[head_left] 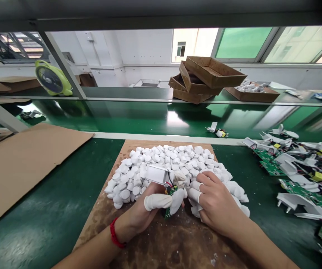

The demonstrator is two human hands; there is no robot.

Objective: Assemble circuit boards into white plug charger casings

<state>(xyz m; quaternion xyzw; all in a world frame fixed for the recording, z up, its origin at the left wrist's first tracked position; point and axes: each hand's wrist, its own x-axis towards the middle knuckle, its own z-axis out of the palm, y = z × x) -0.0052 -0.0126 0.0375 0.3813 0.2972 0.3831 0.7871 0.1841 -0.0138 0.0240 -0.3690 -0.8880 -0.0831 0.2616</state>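
Note:
My left hand (152, 205), a red band round its wrist and white finger cots on it, grips a circuit board assembly. The green circuit board (167, 213) is joined by red and black wires to a white plastic housing (158, 175). Under the thumb a white putty-like lump (177, 201) lies against the board. My right hand (213, 200), also in white finger cots, is closed at the near right edge of a pile of white lumps (161, 157). Its fingertips are partly hidden, so what they hold cannot be made out.
The pile lies on a stained brown board (149, 246) on the green bench. Several board assemblies (303, 175) crowd the right side, with a single assembly (218, 131) behind. Cardboard (23, 160) lies left. Brown trays (205, 76) and a green fan (51, 78) stand on the shelf.

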